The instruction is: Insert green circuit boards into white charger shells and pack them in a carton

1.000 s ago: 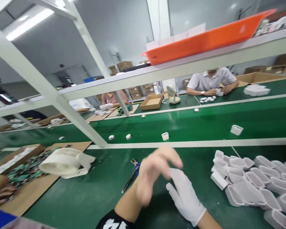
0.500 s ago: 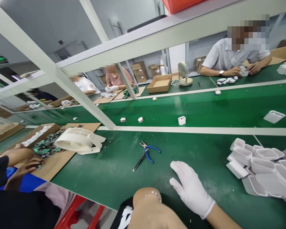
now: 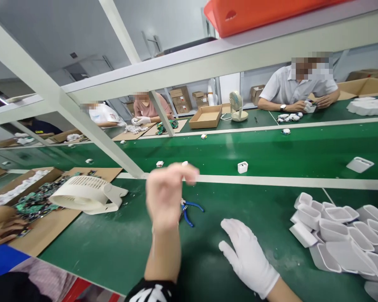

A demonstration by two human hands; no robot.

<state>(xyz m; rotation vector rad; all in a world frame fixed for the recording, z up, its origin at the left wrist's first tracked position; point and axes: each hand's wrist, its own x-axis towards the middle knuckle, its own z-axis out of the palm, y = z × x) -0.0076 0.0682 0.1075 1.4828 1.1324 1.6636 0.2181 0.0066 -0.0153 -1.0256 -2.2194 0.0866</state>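
My left hand (image 3: 166, 193), bare and blurred by motion, is raised over the far edge of the green table (image 3: 113, 247). Its fingers bend forward and to the right, close to a small white piece (image 3: 185, 163) on the green belt, partly covered by them. Whether they touch it I cannot tell. My right hand (image 3: 247, 258), in a white glove, rests on the table with thumb and fingers apart and nothing in it. Blue-handled pliers (image 3: 189, 212) lie between the hands, their jaws partly hidden behind my left wrist.
White open housings (image 3: 335, 230) are piled at the right. A cream fan (image 3: 85, 195) lies on the left, beside a co-worker's hand and circuit boards (image 3: 39, 197) on cardboard. Small white parts and a white case (image 3: 242, 167) sit on the belt (image 3: 264, 147). A slanting frame post (image 3: 97, 134) stands at left.
My left hand has risen from low by my body and reached forward to the belt's edge. My right hand stays nearly in place. The view has tilted and shifted slightly.
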